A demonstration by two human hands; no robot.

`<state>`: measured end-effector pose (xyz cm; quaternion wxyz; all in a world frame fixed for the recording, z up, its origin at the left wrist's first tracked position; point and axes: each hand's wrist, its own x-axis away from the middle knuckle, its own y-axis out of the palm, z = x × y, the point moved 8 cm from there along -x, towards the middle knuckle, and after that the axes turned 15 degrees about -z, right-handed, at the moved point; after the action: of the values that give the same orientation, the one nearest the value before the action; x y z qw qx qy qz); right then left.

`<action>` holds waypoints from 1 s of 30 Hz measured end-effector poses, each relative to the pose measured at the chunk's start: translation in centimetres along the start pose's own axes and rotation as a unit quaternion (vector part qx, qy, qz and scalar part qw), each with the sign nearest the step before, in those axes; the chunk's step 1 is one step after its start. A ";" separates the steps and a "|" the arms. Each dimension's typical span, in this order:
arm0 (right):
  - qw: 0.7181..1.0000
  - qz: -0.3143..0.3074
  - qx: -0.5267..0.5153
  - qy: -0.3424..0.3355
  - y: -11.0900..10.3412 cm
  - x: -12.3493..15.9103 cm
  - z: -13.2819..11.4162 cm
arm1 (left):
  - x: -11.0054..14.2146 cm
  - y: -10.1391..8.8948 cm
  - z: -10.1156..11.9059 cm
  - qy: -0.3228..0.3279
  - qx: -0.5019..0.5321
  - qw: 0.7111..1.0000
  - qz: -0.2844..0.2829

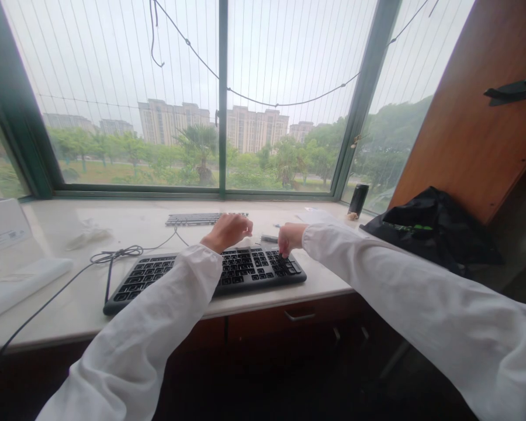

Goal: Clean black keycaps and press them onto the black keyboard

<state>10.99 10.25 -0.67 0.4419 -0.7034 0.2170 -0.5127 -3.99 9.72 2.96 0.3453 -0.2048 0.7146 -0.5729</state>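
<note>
1. Rm: wide green-framed window (284,70) across far side; bldgs (170,123) & trees (324,155) outside. Wood panel (469,117) leans in at R.
2. Surface: white counter (61,318) runs L–R under window, w/ dark drawers (263,327) below near edge.
3. Arms: both in long white sleeves. L sleeve (158,321) comes from near L, crosses over part of kbd; R sleeve (386,275) comes from near R, reaches far & L.
4. Black bag (429,225), slumped, far R of counter, by panel.
5. Black kbd (245,272): mid counter, close to near edge, lies flat, keys up. Long axis approx L–R, slightly skewed: L end nearer, R end farther. Numpad at R end; space-bar side faces near.
6. L hand (228,232): over kbd's far edge, wrist bent, palm down, fingers curled in. Can't tell if anything's held.
7. R hand (290,238): at numpad, fingers bunched narrow, tips down at keys; grip contents can't be made out.
8. Other bits: white box (4,228) & flat white pack (26,280) at L; slim grey strip (193,219) w/ key-like rows, beyond kbd; crumpled plastic (87,235) far L; looped cord (127,251) L of kbd; black cylinder (358,200) upright, far R.
</note>
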 end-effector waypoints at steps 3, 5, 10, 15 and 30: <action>1.000 -0.002 -0.011 -0.007 0.1 -0.1 0.1 | 0.0 0.1 0.0 0.001 0.005 1.000 -0.005; 1.000 -0.007 -0.018 0.003 0.1 -0.1 0.2 | 0.0 0.1 0.1 0.003 0.009 1.000 -0.009; 0.999 -0.028 -0.008 0.029 0.1 -0.6 0.0 | 0.0 -0.2 0.2 -0.003 0.007 1.000 -0.019; 0.998 -0.033 0.033 0.043 -0.2 -1.7 0.0 | 0.0 -0.1 0.2 -0.012 0.002 1.000 -0.026; 0.994 0.109 -0.001 -0.016 -0.8 1.3 0.9 | -0.1 -0.1 0.3 -0.005 -0.037 0.999 -0.032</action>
<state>12.24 10.04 0.57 0.4973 -0.6844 0.2857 -0.4502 -3.74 9.56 3.06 0.3225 -0.2437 0.7264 -0.5558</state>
